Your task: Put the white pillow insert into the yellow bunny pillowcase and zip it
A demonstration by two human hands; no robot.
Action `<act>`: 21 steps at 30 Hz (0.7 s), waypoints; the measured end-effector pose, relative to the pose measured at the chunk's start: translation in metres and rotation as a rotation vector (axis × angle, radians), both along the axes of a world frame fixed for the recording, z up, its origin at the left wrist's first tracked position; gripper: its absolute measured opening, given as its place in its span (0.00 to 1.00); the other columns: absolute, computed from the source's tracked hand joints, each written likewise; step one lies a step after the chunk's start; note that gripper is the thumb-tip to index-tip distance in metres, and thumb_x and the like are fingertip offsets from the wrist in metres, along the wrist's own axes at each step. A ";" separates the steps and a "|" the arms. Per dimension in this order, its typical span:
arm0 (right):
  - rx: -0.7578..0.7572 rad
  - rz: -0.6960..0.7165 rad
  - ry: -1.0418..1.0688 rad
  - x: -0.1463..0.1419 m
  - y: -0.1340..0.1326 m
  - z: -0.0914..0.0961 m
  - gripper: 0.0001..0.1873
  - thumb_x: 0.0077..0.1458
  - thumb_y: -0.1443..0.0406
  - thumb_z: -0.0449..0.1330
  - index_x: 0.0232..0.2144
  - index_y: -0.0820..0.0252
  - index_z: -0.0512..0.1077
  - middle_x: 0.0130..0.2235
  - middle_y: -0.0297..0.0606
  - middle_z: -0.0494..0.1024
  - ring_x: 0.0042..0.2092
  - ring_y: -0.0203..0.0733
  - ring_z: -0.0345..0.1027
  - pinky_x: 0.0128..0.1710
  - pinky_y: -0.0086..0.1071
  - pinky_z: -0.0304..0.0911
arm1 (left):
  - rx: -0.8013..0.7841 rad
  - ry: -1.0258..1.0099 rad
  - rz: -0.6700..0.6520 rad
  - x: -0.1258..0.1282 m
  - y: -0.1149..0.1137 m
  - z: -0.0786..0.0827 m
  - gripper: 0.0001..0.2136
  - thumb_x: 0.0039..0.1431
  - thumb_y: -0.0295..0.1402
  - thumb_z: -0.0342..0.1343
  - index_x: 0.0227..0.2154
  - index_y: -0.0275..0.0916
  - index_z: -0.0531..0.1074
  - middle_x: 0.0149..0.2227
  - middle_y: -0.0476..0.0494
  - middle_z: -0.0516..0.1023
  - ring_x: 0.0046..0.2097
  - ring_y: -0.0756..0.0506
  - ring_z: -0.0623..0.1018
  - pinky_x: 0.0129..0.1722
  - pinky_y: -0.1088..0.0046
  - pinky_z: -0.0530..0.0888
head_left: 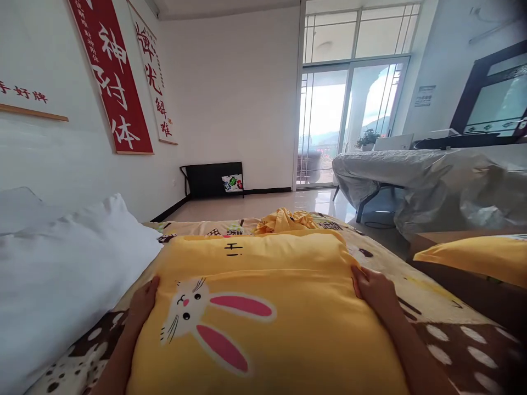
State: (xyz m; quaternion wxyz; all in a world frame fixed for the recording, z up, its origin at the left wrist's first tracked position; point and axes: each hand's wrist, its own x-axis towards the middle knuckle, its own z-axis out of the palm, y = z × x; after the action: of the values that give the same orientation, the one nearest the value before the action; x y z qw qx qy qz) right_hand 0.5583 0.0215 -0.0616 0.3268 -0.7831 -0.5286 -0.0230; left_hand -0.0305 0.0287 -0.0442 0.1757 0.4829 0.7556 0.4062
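Both hands are closed on opposite side edges of the soft yellow fabric-covered pillow with a rabbit print [304, 329]: left hand [145, 298] at the left edge, right hand [374, 285] at the right. The pillow lies directly between them, about level with both grips; neither hand is clearly nearer. Its near end runs out of view, so the long axis cannot be confirmed. One crosswise crease spans the cover just beyond the grips. The printed ears point toward the right hand.

Beneath is a beige-and-brown patterned plush blanket [436, 307]. Just beyond the pillow's far edge lies a crumpled yellow cloth [288, 220]. Left side: a plump white pillow [74, 274] sits near the left hand and limits room there. Right side: yellow fabric [477, 252] rests over a brown box [436, 239], apart from the right hand. Farther off stands a table draped in clear plastic sheeting [444, 186].
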 end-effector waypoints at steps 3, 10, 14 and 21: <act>-0.159 0.059 -0.002 -0.012 0.007 -0.016 0.24 0.58 0.54 0.43 0.27 0.57 0.75 0.32 0.45 0.80 0.36 0.49 0.73 0.33 0.34 0.58 | -0.058 0.052 -0.063 -0.003 0.013 -0.021 0.23 0.48 0.53 0.42 0.20 0.39 0.72 0.24 0.40 0.77 0.35 0.36 0.78 0.33 0.66 0.73; -0.219 -0.043 -0.064 0.001 0.000 -0.011 0.23 0.58 0.58 0.45 0.43 0.62 0.74 0.41 0.50 0.80 0.41 0.54 0.74 0.38 0.40 0.64 | -0.041 0.195 -0.031 -0.013 0.005 -0.010 0.21 0.52 0.47 0.42 0.33 0.36 0.73 0.35 0.34 0.80 0.42 0.33 0.78 0.42 0.58 0.72; 0.048 0.007 -0.148 -0.038 -0.017 0.022 0.26 0.59 0.59 0.45 0.54 0.67 0.67 0.52 0.52 0.74 0.52 0.54 0.68 0.50 0.44 0.62 | 0.192 0.363 -0.055 0.024 -0.030 0.032 0.26 0.56 0.46 0.42 0.52 0.35 0.65 0.54 0.33 0.72 0.53 0.36 0.73 0.50 0.59 0.70; 0.137 0.738 -0.310 -0.174 -0.057 0.041 0.30 0.63 0.52 0.44 0.64 0.56 0.53 0.64 0.40 0.57 0.66 0.45 0.47 0.63 0.46 0.48 | 0.236 0.690 -0.618 0.133 -0.052 0.030 0.24 0.65 0.40 0.35 0.62 0.41 0.56 0.65 0.45 0.57 0.66 0.44 0.55 0.63 0.57 0.56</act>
State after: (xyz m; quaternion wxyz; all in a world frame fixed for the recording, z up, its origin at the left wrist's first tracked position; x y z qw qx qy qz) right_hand 0.3839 -0.0358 -0.0205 0.2810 -0.5044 -0.8145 -0.0569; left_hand 0.1026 -0.0228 -0.0140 -0.0287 0.8083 0.5395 0.2340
